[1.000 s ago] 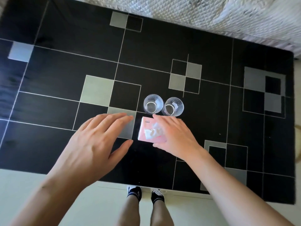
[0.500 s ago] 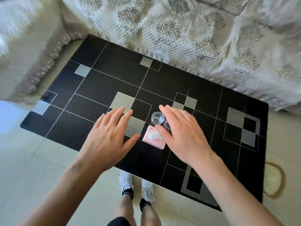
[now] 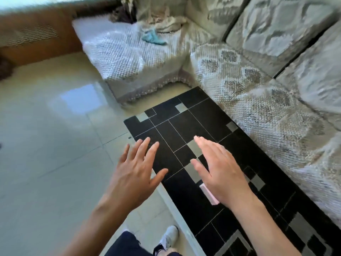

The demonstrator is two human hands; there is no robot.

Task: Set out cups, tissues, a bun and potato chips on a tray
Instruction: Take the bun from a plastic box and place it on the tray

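1. Pink is all that shows of the tissue pack: one pale edge peeks out from under my right hand, on the black table with its grey squares.
2. My right hand hovers over the pack, fingers straight and spread, holding nothing; whether the palm touches the pack I cannot tell.
3. My left hand is flat and splayed at about 9 o'clock from the right one, over the table's near edge, and grips nothing.
4. The visible edge of the pack runs from roughly 10 o'clock to 4 o'clock, so I judge that to be its long axis, close to parallel with the table's long side. Its top face is hidden, so I cannot say which way the opening points.
5. No cups, bun, potato chips or tray are in view; the cups may lie behind my right hand.
6. My judgement: the tissues are set down, and I am between items. The next move calls for finding the bun or chips somewhere off the table, since my view is turned toward the floor and the quilted sofa at 12 to 2 o'clock.
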